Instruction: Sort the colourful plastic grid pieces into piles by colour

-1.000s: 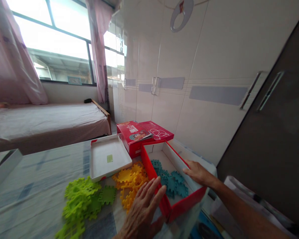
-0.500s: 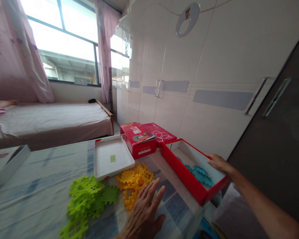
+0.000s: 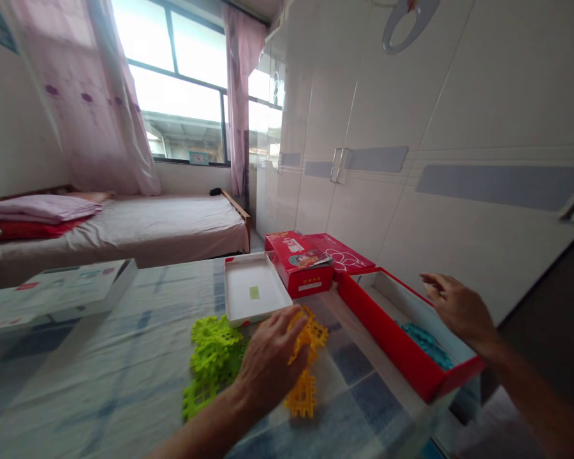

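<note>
Ideally, the left hand (image 3: 272, 356) cups the yellow pieces (image 3: 316, 338) from beneath; its grip I cannot tell. The right hand (image 3: 462, 313), loosely spread, hovers by the box (image 3: 387, 339).

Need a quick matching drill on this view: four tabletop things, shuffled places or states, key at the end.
Things
1. blue pieces
2. yellow pieces
3. green pieces
4. white tray

Places or states
A. on the picture's left side of the left hand, partly hidden by it
B. has a small green patch on its inner floor
C. inside the open red box
D. on the cloth, between the left hand and the open red box in the picture

Pairs: 1-C, 2-D, 3-A, 4-B
</note>
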`<action>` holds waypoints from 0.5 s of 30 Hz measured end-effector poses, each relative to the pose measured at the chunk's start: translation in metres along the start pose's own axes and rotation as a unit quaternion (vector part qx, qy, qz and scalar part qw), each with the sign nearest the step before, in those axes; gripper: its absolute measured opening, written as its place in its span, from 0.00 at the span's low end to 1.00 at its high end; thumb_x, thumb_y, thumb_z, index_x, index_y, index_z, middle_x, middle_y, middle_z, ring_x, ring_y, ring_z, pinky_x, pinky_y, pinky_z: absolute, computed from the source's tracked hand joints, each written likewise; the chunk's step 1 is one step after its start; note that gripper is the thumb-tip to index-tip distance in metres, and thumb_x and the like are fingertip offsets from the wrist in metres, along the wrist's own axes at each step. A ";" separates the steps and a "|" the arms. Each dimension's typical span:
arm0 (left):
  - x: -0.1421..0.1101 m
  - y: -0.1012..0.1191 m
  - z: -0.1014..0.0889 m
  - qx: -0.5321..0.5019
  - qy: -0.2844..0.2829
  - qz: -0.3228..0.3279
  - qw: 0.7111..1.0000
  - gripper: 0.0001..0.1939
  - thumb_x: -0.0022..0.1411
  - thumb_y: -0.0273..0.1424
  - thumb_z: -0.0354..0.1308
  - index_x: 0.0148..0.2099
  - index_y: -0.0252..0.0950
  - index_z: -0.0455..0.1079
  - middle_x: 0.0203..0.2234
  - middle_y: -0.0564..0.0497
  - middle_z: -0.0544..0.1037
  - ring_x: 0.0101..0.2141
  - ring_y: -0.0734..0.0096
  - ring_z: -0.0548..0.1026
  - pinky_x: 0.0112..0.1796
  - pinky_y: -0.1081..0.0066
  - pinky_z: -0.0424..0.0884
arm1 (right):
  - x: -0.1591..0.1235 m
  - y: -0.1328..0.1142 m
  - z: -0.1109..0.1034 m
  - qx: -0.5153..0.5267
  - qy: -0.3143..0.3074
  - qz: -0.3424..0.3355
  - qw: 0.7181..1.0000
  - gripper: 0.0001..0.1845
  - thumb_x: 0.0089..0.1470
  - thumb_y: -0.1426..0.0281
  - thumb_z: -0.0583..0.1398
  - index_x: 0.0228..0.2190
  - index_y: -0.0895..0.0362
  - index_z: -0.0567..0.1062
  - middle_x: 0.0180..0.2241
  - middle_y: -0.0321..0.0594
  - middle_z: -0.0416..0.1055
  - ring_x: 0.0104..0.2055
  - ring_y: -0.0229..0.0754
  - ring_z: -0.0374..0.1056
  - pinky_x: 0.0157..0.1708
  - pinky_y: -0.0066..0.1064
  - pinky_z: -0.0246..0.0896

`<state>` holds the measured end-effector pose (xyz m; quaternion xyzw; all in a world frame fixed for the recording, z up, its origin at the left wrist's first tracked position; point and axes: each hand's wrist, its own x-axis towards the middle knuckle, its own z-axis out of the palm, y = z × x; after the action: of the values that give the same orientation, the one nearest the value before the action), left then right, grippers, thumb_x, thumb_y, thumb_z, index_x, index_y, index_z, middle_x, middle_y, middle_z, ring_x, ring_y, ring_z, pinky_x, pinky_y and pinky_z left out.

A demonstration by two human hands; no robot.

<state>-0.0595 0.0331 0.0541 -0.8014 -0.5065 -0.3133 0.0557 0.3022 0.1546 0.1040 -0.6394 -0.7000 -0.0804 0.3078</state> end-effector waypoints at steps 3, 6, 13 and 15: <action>0.009 -0.063 -0.022 0.078 0.025 -0.169 0.982 0.18 0.60 0.29 0.49 0.52 0.32 0.66 0.51 0.39 0.71 0.51 0.58 0.69 0.52 0.59 0.65 | -0.021 -0.078 0.008 0.108 -0.025 -0.119 0.987 0.17 0.56 0.65 0.49 0.43 0.53 0.73 0.44 0.44 0.72 0.44 0.46 0.69 0.47 0.37 0.62; 0.015 -0.126 -0.027 0.074 -0.039 -0.343 0.936 0.21 0.58 0.36 0.51 0.50 0.27 0.67 0.44 0.34 0.74 0.49 0.50 0.70 0.50 0.55 0.64 | -0.041 -0.150 0.035 0.181 -0.132 -0.234 0.946 0.17 0.56 0.71 0.50 0.45 0.52 0.72 0.47 0.40 0.71 0.48 0.42 0.67 0.50 0.34 0.60; 0.025 -0.172 -0.015 -0.077 -0.072 -0.444 0.890 0.16 0.51 0.29 0.54 0.42 0.26 0.68 0.30 0.41 0.79 0.31 0.59 0.78 0.27 0.71 0.71 | -0.054 -0.244 0.108 0.165 -0.165 -0.343 0.910 0.21 0.53 0.76 0.55 0.50 0.57 0.69 0.49 0.44 0.68 0.53 0.43 0.62 0.54 0.35 0.55; 0.025 -0.170 -0.016 -0.106 -0.059 -0.448 0.886 0.12 0.51 0.28 0.53 0.38 0.28 0.69 0.27 0.44 0.79 0.27 0.63 0.78 0.23 0.74 0.70 | -0.055 -0.260 0.119 0.146 -0.169 -0.365 0.904 0.23 0.52 0.73 0.57 0.51 0.56 0.67 0.50 0.45 0.68 0.53 0.45 0.61 0.54 0.37 0.55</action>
<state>-0.2037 0.1280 0.0421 -0.5075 -0.7776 -0.3090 -0.2056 0.0169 0.1243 0.0525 -0.2911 -0.9298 0.0254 0.2239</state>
